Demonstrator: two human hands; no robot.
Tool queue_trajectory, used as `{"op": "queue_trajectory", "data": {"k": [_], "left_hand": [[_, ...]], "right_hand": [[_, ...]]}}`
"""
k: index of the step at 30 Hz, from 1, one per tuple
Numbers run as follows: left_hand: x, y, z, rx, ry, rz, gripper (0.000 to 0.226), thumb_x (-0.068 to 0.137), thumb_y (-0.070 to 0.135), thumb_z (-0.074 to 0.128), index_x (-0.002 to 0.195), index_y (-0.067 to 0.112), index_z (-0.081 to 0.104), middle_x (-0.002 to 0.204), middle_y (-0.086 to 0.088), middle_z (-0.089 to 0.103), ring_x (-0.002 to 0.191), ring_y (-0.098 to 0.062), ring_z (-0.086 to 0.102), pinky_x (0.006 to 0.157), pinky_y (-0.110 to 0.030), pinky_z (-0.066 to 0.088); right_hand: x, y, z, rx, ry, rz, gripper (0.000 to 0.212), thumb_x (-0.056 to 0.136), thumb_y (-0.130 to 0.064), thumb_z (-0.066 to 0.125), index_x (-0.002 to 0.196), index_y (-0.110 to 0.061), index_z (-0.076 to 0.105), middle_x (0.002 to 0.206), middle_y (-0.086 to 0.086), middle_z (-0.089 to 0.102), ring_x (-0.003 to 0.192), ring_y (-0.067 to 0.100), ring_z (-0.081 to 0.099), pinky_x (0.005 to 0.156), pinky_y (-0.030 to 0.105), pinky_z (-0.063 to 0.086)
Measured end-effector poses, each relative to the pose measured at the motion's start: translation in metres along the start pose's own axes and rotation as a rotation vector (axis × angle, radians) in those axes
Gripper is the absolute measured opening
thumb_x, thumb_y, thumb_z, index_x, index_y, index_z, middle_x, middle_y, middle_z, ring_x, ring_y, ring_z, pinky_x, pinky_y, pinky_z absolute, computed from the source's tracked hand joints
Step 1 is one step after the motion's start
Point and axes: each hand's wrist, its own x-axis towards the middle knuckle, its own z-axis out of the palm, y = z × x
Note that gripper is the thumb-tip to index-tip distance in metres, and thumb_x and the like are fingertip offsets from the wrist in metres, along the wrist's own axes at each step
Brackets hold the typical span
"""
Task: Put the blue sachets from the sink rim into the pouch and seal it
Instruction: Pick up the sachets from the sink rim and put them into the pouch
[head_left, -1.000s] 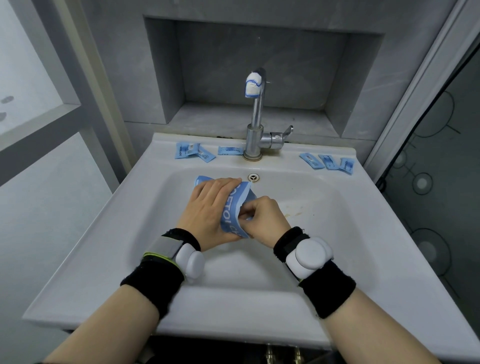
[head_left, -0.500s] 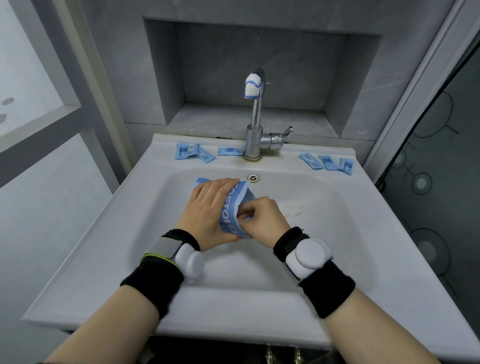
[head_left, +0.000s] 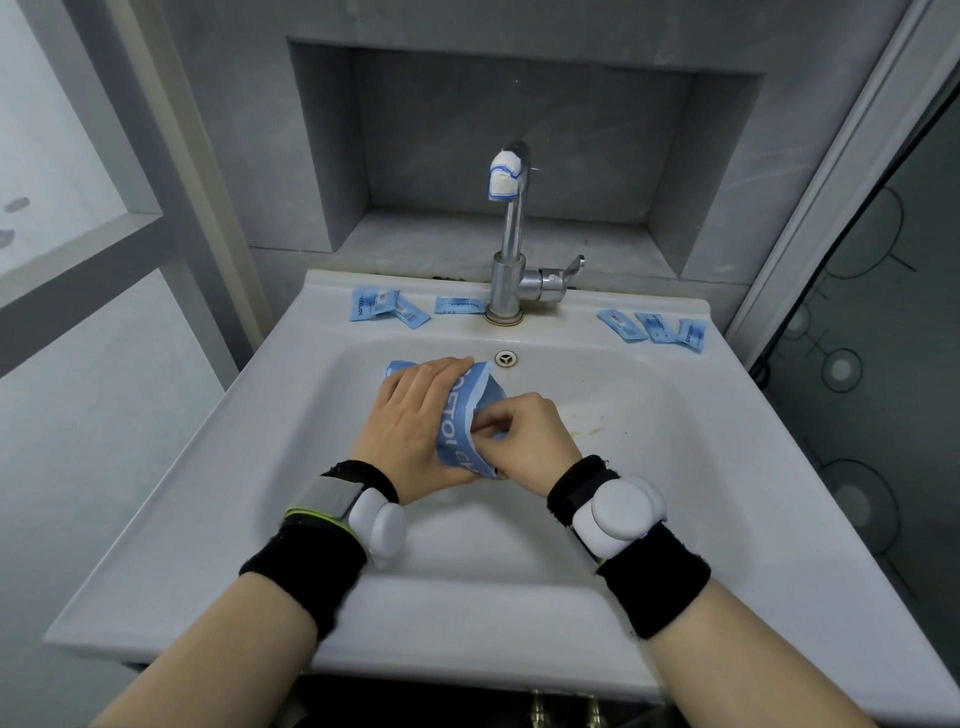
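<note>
Left sachets (head_left: 387, 309), three blue ones, are laid on the back of the sink rim (head_left: 291, 364), one just beside the tap (head_left: 511, 270) base. The pouch (head_left: 470, 405) is held above the basin, clear of the rim. It is gripped by the left hand (head_left: 415, 421), with fingers (head_left: 441, 370) pressed together and wrapped over its top. Its near edge is pinched by the right hand (head_left: 524, 441), thumb against curled fingertips. Right sachets (head_left: 655, 327), three blue ones, are laid on the rim right of the tap, well apart from the pouch.
</note>
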Motion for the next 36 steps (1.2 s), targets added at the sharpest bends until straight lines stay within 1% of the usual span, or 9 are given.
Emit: {"op": "queue_trajectory", "data": {"k": [3, 6, 9, 13, 17, 21, 26, 29, 36], "left_hand": [[0.0, -0.001, 0.001, 0.023, -0.004, -0.012, 0.11, 0.054, 0.073, 0.071, 0.14, 0.016, 0.035, 0.136, -0.002, 0.048, 0.125, -0.019, 0.042, 0.107, -0.032, 0.023], [0.0, -0.001, 0.001, 0.026, -0.004, -0.019, 0.109, 0.054, 0.074, 0.07, 0.14, 0.017, 0.034, 0.136, -0.002, 0.048, 0.125, -0.02, 0.042, 0.106, -0.033, 0.024], [0.0, -0.002, 0.002, 0.032, -0.007, -0.034, 0.109, 0.055, 0.077, 0.066, 0.141, 0.017, 0.034, 0.136, -0.002, 0.047, 0.125, -0.02, 0.042, 0.106, -0.033, 0.024], [-0.001, -0.005, 0.003, 0.054, -0.012, -0.078, 0.112, 0.054, 0.076, 0.067, 0.142, 0.016, 0.033, 0.136, -0.003, 0.046, 0.125, -0.021, 0.042, 0.107, -0.034, 0.024], [-0.001, -0.005, 0.004, 0.081, 0.007, -0.093, 0.11, 0.055, 0.073, 0.069, 0.141, 0.014, 0.034, 0.134, -0.006, 0.048, 0.124, -0.024, 0.045, 0.105, -0.038, 0.029], [0.0, -0.005, 0.002, 0.089, 0.024, -0.102, 0.108, 0.055, 0.064, 0.078, 0.14, 0.011, 0.038, 0.133, -0.007, 0.05, 0.123, -0.026, 0.047, 0.105, -0.041, 0.031], [-0.002, -0.005, 0.002, 0.054, 0.041, -0.124, 0.108, 0.054, 0.064, 0.078, 0.139, 0.012, 0.038, 0.135, -0.004, 0.048, 0.125, -0.025, 0.044, 0.104, -0.041, 0.031], [-0.003, -0.006, 0.003, 0.045, 0.034, -0.139, 0.109, 0.054, 0.067, 0.076, 0.14, 0.013, 0.037, 0.135, -0.003, 0.047, 0.125, -0.024, 0.044, 0.104, -0.042, 0.033], [-0.003, -0.008, 0.004, 0.039, 0.023, -0.162, 0.109, 0.053, 0.071, 0.07, 0.141, 0.015, 0.035, 0.135, -0.001, 0.046, 0.125, -0.023, 0.044, 0.103, -0.042, 0.035]], "right_hand": [[0.001, 0.001, 0.0, 0.03, 0.041, -0.016, 0.013, 0.073, -0.013, 0.069, 0.081, -0.018, 0.078, 0.075, -0.007, 0.074, 0.069, 0.003, 0.066, 0.069, 0.019, 0.054], [0.003, 0.003, 0.0, 0.052, 0.066, -0.002, 0.012, 0.073, -0.015, 0.071, 0.081, -0.02, 0.078, 0.068, -0.018, 0.069, 0.07, 0.001, 0.066, 0.07, 0.019, 0.053], [0.004, 0.005, 0.0, 0.064, 0.09, -0.008, 0.009, 0.073, -0.017, 0.073, 0.079, -0.022, 0.078, 0.064, -0.025, 0.065, 0.067, -0.006, 0.063, 0.066, 0.012, 0.049], [0.005, 0.005, 0.0, 0.089, 0.106, -0.015, 0.007, 0.075, -0.019, 0.075, 0.08, -0.023, 0.077, 0.073, -0.017, 0.07, 0.072, 0.0, 0.066, 0.069, 0.018, 0.053], [0.007, 0.006, -0.001, 0.107, 0.145, -0.029, 0.004, 0.076, -0.021, 0.075, 0.078, -0.023, 0.077, 0.073, -0.014, 0.071, 0.067, -0.003, 0.064, 0.06, 0.008, 0.046], [0.007, 0.006, -0.006, 0.154, 0.199, -0.043, 0.003, 0.078, -0.02, 0.073, 0.077, -0.018, 0.076, 0.072, -0.009, 0.073, 0.066, 0.0, 0.066, 0.062, 0.012, 0.049], [0.008, 0.006, -0.011, 0.199, 0.27, -0.058, 0.005, 0.081, -0.019, 0.071, 0.076, -0.019, 0.074, 0.066, -0.009, 0.072, 0.062, -0.001, 0.065, 0.059, 0.006, 0.042], [0.009, 0.007, -0.013, 0.208, 0.314, -0.046, 0.008, 0.081, -0.022, 0.071, 0.074, -0.023, 0.072, 0.056, -0.01, 0.068, 0.056, 0.004, 0.065, 0.058, 0.006, 0.043], [0.01, 0.012, -0.014, 0.183, 0.336, 0.007, 0.013, 0.082, -0.026, 0.071, 0.071, -0.031, 0.068, 0.047, -0.01, 0.062, 0.049, 0.002, 0.062, 0.056, 0.005, 0.043]]}}
